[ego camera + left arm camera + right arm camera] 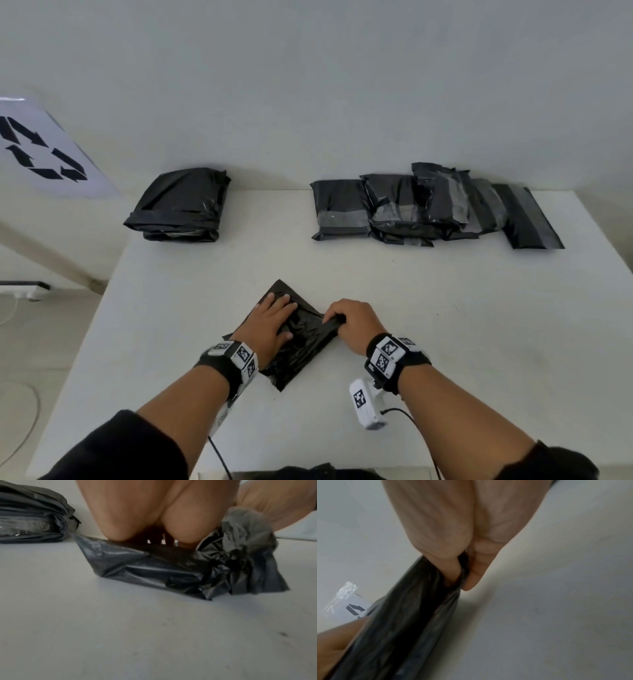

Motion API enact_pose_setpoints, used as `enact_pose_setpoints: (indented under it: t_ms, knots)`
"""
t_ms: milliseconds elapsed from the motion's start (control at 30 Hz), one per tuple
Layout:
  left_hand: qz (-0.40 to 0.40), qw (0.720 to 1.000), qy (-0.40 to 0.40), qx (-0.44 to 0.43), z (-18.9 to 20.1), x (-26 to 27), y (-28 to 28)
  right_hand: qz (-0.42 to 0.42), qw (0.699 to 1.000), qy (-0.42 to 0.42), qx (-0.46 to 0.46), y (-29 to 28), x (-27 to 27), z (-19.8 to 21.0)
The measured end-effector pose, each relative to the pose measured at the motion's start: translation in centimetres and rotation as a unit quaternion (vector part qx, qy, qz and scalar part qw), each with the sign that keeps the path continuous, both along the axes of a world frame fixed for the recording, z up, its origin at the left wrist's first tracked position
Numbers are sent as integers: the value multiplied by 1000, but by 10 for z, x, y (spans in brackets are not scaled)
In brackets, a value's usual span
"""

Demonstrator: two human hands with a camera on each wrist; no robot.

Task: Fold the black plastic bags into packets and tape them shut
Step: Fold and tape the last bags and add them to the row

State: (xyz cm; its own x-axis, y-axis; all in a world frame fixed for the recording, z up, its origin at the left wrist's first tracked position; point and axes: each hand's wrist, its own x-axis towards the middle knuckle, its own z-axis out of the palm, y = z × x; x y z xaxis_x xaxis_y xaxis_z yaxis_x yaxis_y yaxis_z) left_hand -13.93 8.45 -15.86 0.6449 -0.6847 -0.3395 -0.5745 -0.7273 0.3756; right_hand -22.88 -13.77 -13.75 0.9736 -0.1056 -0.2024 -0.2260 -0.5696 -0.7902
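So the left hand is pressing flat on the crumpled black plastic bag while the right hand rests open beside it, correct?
Not quite. The left hand does press flat on the crumpled black plastic bag, but the right hand is not open: the right wrist view shows its fingers gripping the bag's bunched end.

Right hand fingers pinched on gathered black bag edge.

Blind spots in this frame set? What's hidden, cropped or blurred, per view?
- Head view: the bag under the left hand is covered by the palm; folds there unseen.
- Head view: how many taped packets there are; they overlap.
- Left wrist view: the fingertips are hidden behind the palm; the stack of bags is cut off by the left edge.
- Right wrist view: the right hand grips a bunched, blurred bag end; the printed sheet is mostly hidden behind the bag.
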Motion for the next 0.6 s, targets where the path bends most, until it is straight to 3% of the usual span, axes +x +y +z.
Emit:
enact_pose_setpoints:
  t_ms: [200,267,400,467,600]
  knots:
    - [45,998,-32,25,0,-1,-6,-56,998,-7,-11,-35,-29,-1]
    - [95,994,-36,41,3,0,-8,-138,990,-37,-11,-39,-33,-3]
    - [227,971,-48,65,10,10,-1,-327,942,-80,-15,-43,-36,-3]
    - [247,965,-52,66,14,13,3,-299,953,-54,-2,-36,-34,4]
    - [209,974,-81,16,22,4,2,-145,986,71,39,9,-22,13]
